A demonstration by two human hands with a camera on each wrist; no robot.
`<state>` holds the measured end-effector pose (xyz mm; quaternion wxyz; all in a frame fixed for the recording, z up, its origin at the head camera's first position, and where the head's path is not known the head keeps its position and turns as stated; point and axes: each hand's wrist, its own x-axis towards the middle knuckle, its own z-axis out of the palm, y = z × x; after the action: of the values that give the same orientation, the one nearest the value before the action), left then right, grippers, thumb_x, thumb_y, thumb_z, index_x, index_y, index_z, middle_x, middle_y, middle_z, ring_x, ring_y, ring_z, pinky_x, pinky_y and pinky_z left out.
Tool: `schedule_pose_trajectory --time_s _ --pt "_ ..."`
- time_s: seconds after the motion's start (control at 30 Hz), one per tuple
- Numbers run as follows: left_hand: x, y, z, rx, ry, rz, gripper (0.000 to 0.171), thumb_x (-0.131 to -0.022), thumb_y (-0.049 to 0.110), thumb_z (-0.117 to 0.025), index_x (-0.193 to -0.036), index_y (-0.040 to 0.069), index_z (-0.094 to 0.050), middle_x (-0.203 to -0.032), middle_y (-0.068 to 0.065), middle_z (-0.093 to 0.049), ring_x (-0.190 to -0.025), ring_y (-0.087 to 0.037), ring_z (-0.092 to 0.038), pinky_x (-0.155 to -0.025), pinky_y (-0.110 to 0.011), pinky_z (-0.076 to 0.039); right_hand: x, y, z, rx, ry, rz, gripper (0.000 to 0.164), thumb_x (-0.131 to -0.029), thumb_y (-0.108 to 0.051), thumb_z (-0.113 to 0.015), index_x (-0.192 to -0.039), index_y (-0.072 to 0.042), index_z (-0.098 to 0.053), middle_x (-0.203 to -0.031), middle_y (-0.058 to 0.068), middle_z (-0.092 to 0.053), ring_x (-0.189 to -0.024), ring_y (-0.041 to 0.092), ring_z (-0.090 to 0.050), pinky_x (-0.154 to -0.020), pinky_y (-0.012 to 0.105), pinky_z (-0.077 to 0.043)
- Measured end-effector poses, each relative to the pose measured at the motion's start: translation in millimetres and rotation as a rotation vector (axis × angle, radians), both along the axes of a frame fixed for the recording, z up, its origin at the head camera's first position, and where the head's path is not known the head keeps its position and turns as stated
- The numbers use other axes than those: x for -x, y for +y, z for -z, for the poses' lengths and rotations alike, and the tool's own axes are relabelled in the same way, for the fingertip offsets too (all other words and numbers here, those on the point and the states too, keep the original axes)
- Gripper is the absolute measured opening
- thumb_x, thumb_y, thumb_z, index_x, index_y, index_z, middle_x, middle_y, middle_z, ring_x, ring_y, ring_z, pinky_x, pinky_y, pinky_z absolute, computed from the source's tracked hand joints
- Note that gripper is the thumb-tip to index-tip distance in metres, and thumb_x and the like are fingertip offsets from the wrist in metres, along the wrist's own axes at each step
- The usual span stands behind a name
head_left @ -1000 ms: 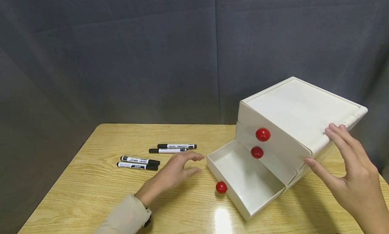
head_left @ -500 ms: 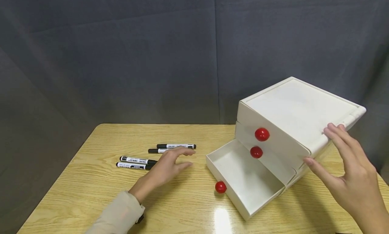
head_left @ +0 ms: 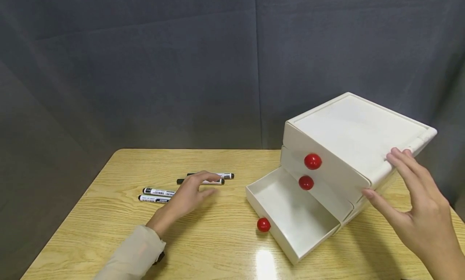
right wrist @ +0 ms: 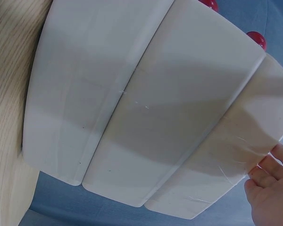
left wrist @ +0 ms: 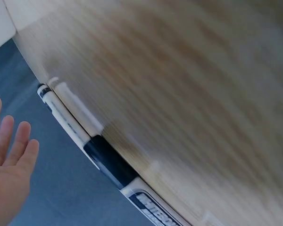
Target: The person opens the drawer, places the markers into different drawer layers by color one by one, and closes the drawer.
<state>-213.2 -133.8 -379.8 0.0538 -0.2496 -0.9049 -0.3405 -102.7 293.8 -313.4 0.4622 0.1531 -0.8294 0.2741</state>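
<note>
White drawer unit (head_left: 359, 130) on my right, and my right hand (head_left: 423, 203) touches its top edge, fingers extended; bottom drawer (head_left: 281, 239) wide out! Across, my left hand (head_left: 185, 197) hangs above the wooden table (head_left: 221, 243) near four markers (head_left: 154, 198), fingers relaxed, holding nothing.

Indoor workspace: grey curtain (head_left: 145, 78) behind wooden table (head_left: 218, 247)

The space behind is closed off by a dark blue-grey fabric curtain (head_left: 163, 78) — faintly creased and crossed by a vertical seam (head_left: 258, 70). Below, a yellowish wood-grain tabletop (head_left: 94, 235) is seen — its far left corner rounded — where a bright glare (head_left: 266, 264) is reflected.
</note>
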Motion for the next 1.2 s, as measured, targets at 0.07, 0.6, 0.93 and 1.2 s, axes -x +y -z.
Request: schedule_pose_trajectory --time_s 0.07,0.6,0.93,1.2 --pt "2.3 -3 -0.3 0.008 -0.001 -0.017 0.034 -0.088 0.01 -0.074 -0.122 0.008 -0.068 -0.123 -0.006 -0.069 -0.119 -0.028 -0.063 -0.106 -0.049 -0.047 0.0 0 -0.1 0.001 -0.001 0.0 0.09 -0.083 -0.073 -0.06 -0.133 0.002 -0.06 -0.14 0.019 -0.058 -0.145 0.017 -0.04 -0.116 0.01 -0.027" --pt "19.1 -35 2.9 0.047 -0.045 -0.081 0.034 -0.092 0.011 -0.07 -0.125 0.004 -0.066 -0.125 -0.012 -0.067 -0.117 -0.03 -0.063 -0.098 -0.047 -0.053 -0.6 -1 -0.5 0.014 0.015 -0.005 0.09 -0.082 -0.072 -0.061 -0.13 0.003 -0.061 -0.139 0.019 -0.059 -0.144 0.015 -0.041 -0.116 0.011 -0.029" --pt "28.3 -52 8.4 0.114 -0.066 -0.13 0.035 -0.093 0.009 -0.068 -0.128 0.004 -0.065 -0.125 -0.013 -0.066 -0.116 -0.032 -0.062 -0.096 -0.049 -0.054 -1.5 0 -0.3 0.018 0.007 -0.001 0.09 -0.082 -0.073 -0.061 -0.131 0.003 -0.061 -0.139 0.018 -0.059 -0.144 0.016 -0.041 -0.116 0.011 -0.028" --pt "33.7 -60 7.8 0.128 -0.113 -0.155 0.034 -0.094 0.007 -0.067 -0.128 0.005 -0.064 -0.131 -0.016 -0.063 -0.12 -0.036 -0.06 -0.097 -0.05 -0.053 -1.3 0 -0.5 0.011 0.014 0.0 0.09 -0.082 -0.072 -0.061 -0.131 0.003 -0.061 -0.139 0.019 -0.059 -0.144 0.015 -0.041 -0.116 0.011 -0.028"
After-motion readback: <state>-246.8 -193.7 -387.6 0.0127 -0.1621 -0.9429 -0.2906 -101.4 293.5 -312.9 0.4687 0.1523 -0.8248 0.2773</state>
